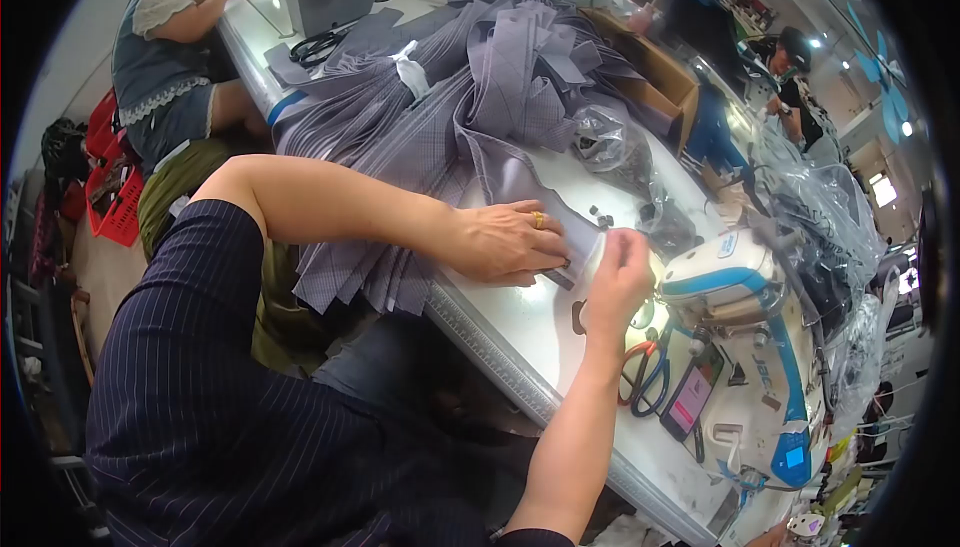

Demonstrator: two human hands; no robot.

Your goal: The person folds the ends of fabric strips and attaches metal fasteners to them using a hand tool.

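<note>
My left hand (505,244) lies palm down on the end of a grey fabric strip (575,222), its fingers stretched out and a ring on one of them. Close to it, my right hand (620,272) is closed in a pinch on a small white piece (595,253) at the strip's end. Whether that piece is cloth or paper I cannot make out. Beyond my left hand, a big heap of grey checked fabric strips (390,137) spreads over the table, part of it tied with a white band (410,72).
To the right stands a white and blue sewing machine (725,272). Scissors (648,377) and a phone (692,394) lie in front of it. Small dark bits (601,216) and clear plastic bags (610,139) sit behind my hands. Another person (165,47) works at the far left.
</note>
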